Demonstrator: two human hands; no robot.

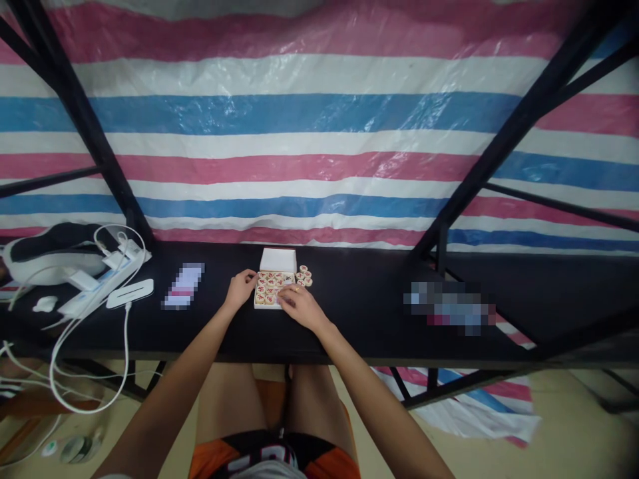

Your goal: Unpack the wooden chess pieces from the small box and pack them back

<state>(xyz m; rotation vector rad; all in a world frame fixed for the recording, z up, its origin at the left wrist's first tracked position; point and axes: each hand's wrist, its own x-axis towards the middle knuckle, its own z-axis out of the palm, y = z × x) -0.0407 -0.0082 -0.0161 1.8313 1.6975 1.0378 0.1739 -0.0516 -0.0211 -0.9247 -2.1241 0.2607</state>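
A small white box [267, 307] with its lid [278, 259] raised at the back stands on the black table. Round Chinese chess pieces [270, 282] with red characters lie in rows inside it. My left hand [241, 289] is at the box's left wall, fingers bent and fingertips against the edge. Over the right front part of the box is my right hand [301, 305], a ring on one finger. Its fingers are drawn together down among the pieces; whatever is under the fingertips is hidden. Several loose pieces [303, 275] lie just right of the box.
Left on the black table [349, 319] are a blurred-out phone [184, 286], a white device [130, 293] on a cable and a power strip [102, 283] with chargers. A blurred-out item [449, 306] lies to the right. Black metal struts [479, 156] and a striped sheet [299, 113] stand behind.
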